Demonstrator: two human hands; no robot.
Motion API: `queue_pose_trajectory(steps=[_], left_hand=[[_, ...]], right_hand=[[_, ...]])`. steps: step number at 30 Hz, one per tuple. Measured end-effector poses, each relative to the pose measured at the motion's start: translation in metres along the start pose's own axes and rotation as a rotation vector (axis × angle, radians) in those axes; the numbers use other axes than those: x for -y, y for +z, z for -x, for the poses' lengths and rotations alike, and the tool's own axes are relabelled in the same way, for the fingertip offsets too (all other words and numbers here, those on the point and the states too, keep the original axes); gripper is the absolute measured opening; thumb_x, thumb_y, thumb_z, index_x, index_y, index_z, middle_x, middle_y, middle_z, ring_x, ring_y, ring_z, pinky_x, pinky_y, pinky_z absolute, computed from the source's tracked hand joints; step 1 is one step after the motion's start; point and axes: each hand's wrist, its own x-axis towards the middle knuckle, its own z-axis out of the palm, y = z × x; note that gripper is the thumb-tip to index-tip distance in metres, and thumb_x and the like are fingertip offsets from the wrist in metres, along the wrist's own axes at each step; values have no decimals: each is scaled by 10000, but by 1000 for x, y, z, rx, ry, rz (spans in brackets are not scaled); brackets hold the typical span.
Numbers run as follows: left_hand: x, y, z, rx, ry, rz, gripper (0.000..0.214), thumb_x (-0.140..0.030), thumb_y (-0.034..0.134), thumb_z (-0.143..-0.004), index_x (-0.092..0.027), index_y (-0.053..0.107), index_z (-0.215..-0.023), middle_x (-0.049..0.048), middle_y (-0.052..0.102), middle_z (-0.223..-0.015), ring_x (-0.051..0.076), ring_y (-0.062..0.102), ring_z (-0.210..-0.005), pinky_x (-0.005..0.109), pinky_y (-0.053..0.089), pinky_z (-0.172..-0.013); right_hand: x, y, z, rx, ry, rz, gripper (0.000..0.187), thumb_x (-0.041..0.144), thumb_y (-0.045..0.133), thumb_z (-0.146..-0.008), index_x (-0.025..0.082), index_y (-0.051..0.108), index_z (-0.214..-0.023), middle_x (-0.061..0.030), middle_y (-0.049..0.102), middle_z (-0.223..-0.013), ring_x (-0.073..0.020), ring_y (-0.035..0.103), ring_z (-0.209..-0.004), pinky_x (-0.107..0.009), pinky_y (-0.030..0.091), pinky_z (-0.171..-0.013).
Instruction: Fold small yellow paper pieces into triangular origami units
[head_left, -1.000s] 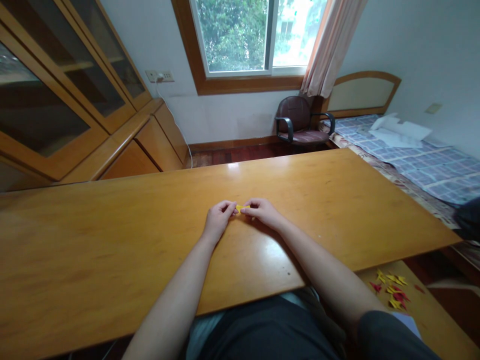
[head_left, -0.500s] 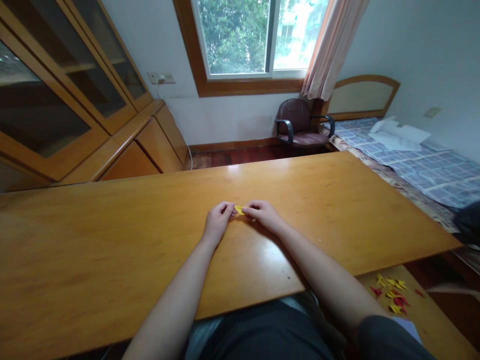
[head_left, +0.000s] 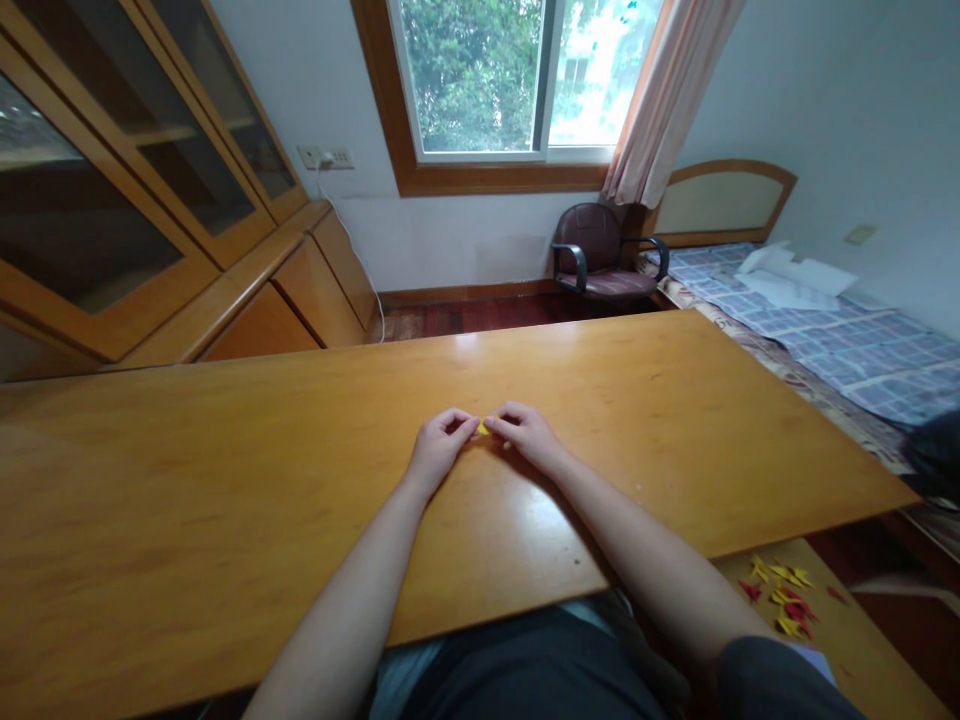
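Note:
My left hand point(head_left: 441, 446) and my right hand point(head_left: 525, 432) meet at the middle of a long wooden table point(head_left: 225, 480). Both pinch a small yellow piece of paper point(head_left: 484, 428) between their fingertips, low over the tabletop. Only a sliver of the yellow paper shows between the fingers; the rest is hidden. Both forearms rest on the table's near part.
Several small yellow and red folded paper pieces point(head_left: 784, 595) lie on a lower wooden surface at the right. A dark office chair point(head_left: 600, 255) stands under the window, a bed point(head_left: 840, 330) is at the right, and wooden cabinets point(head_left: 135, 220) line the left wall.
My hands have drawn closer together, so less of the yellow paper shows than before. The view has tilted slightly.

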Motion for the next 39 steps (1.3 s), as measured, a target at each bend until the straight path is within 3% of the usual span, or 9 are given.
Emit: queue_pose_trajectory(steps=[6, 16, 22, 32, 39], left_hand=[[-1, -1, -1, 34, -52, 96, 298, -455, 681, -768, -160, 663, -733, 13, 667, -701, 141, 592, -657, 242, 455, -649], [2, -1, -4, 37, -141, 191, 341, -495, 692, -749, -159, 650, -714, 14, 674, -683, 133, 583, -605, 238, 453, -594], [3, -1, -4, 14, -122, 185, 337, -494, 686, -755, -162, 639, -725, 7, 672, -685, 128, 581, -600, 234, 454, -598], [8, -2, -7, -51, -115, 228, 319, -477, 686, -758, -161, 638, -762, 7, 665, -690, 128, 584, -611, 233, 462, -601], [2, 0, -6, 37, -109, 145, 347, -474, 702, -747, -159, 681, -892, 3, 660, -713, 128, 587, -617, 223, 440, -576]], right_hand=[[3, 0, 3, -35, -47, 46, 290, 447, 658, -782, 163, 668, -721, 15, 591, -634, -123, 516, -597, -240, 393, -573], [-1, 0, 1, -11, 7, 21, 357, 508, 623, -798, 162, 648, -712, 24, 577, -593, -120, 502, -558, -246, 377, -558], [-1, -1, 0, -33, 50, -35, 353, 511, 671, -752, 159, 654, -728, 17, 606, -607, -116, 508, -558, -241, 376, -551], [-9, -1, -4, -101, 63, -212, 392, 449, 752, -679, 155, 675, -926, 0, 668, -678, -130, 586, -623, -258, 435, -619], [-10, -1, -3, -81, 40, -149, 359, 431, 742, -697, 158, 672, -919, -6, 679, -713, -136, 608, -655, -269, 455, -657]])
